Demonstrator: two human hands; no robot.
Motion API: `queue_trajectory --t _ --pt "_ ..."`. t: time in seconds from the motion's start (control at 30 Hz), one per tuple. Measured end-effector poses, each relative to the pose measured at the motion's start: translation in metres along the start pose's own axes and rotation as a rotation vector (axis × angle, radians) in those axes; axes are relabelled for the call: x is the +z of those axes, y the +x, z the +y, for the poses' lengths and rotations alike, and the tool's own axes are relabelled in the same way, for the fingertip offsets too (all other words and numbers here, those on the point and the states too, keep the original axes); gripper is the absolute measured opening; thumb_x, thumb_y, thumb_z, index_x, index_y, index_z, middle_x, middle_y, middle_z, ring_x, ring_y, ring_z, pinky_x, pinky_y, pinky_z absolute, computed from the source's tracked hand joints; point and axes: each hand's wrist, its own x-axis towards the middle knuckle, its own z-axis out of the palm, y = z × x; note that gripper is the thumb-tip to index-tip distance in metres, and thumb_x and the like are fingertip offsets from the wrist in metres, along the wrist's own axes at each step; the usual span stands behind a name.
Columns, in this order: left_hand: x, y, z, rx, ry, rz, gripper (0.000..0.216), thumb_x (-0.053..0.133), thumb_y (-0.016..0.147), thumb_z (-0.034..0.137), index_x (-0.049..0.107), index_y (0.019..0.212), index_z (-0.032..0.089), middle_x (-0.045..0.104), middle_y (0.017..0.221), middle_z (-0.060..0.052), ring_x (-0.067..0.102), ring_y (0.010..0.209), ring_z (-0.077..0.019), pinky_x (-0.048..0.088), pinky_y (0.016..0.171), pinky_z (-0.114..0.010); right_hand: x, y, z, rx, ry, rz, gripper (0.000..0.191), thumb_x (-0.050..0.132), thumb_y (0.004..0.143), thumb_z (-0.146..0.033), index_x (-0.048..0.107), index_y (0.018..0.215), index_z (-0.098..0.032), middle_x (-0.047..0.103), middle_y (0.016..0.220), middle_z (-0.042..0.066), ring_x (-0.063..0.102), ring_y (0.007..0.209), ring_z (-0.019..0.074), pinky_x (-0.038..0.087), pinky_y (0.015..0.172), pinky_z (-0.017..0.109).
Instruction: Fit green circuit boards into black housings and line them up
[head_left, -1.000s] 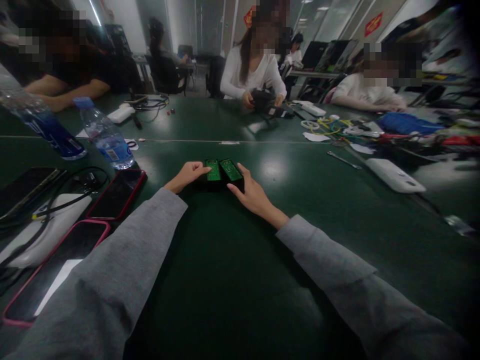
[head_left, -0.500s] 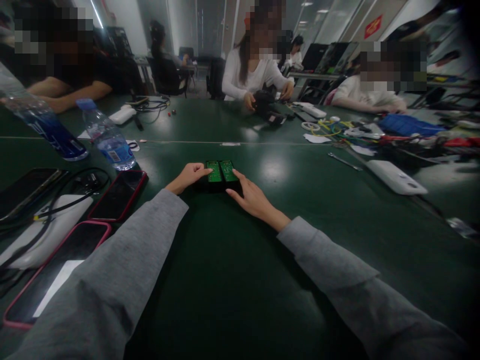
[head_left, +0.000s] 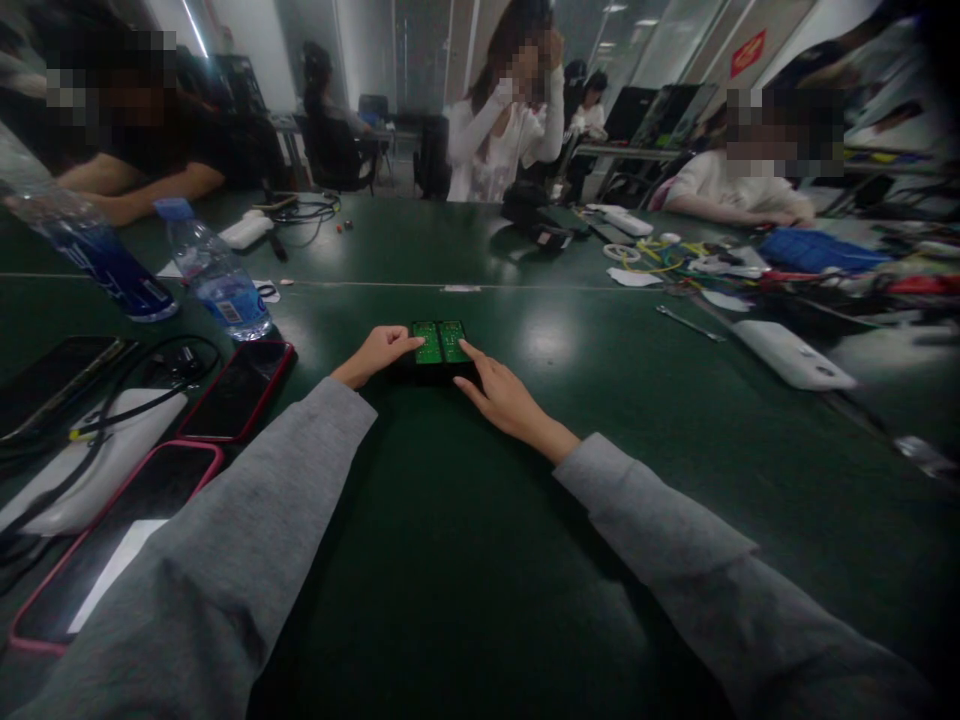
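Observation:
Two green circuit boards, the left board [head_left: 428, 350] and the right board [head_left: 452, 328], lie side by side on or in a black base [head_left: 439, 373] on the table. My left hand [head_left: 379, 355] is at the left side with its fingers curled, its thumb resting on the left board. At the other side, my right hand [head_left: 506, 395] has its fingers stretched out. Its index fingertip touches the right board's edge, and its thumb is near the front right corner of the base. The underside of the base is hidden.
Phones [head_left: 238, 392], a white power bank [head_left: 90, 465] and cables crowd the left, below a water bottle [head_left: 225, 280]. On the right lie a wrench [head_left: 690, 324], a white device [head_left: 793, 355] and tangled wires. Several people sit beyond, one behind a black object [head_left: 536, 215].
The gap between the two boards has narrowed as the right one moved slightly left with my right fingertip. The person opposite has lifted both hands from the black object towards the head.

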Motion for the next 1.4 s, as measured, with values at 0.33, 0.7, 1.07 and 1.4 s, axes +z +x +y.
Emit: queue_trajectory --t 0.33,0.7,1.07,1.4 --pt "0.002 -0.001 0.004 -0.008 -0.002 0.013 0.047 0.073 0.082 0.043 0.04 0.058 0.021 0.041 0.057 0.005 0.036 0.053 -0.0089 0.026 0.052 -0.025 0.003 0.003 0.002 -0.016 -0.035 0.026 0.068 0.036 0.107 -0.058 0.027 0.162 -0.018 0.056 0.144 0.02 0.06 0.125 0.0348 0.051 0.104 0.058" --pt "0.0 -0.001 -0.001 -0.004 -0.008 0.01 0.048 0.073 0.083 0.046 0.04 0.058 0.021 0.041 0.058 0.005 0.038 0.054 -0.0095 0.027 0.052 -0.025 0.001 0.003 -0.002 -0.005 -0.035 0.014 0.067 0.037 0.107 -0.055 0.027 0.161 -0.016 0.056 0.144 0.022 0.058 0.127 0.0355 0.051 0.103 0.058" --pt "0.002 -0.001 0.003 0.0 0.005 0.027 0.049 0.073 0.083 0.041 0.037 0.056 0.021 0.038 0.056 0.006 0.034 0.053 -0.0079 0.024 0.052 -0.023 0.001 0.006 -0.002 -0.026 -0.065 -0.005 0.069 0.037 0.107 -0.055 0.028 0.16 -0.012 0.052 0.148 0.022 0.053 0.133 0.0354 0.048 0.108 0.056" --pt "0.004 -0.006 0.016 -0.035 -0.015 0.024 0.05 0.075 0.083 0.038 0.036 0.056 0.021 0.037 0.054 0.007 0.035 0.052 -0.0079 0.025 0.051 -0.022 0.001 0.005 -0.002 -0.068 -0.069 0.009 0.062 0.037 0.108 -0.055 0.032 0.158 -0.019 0.055 0.144 0.018 0.055 0.13 0.0339 0.049 0.105 0.056"
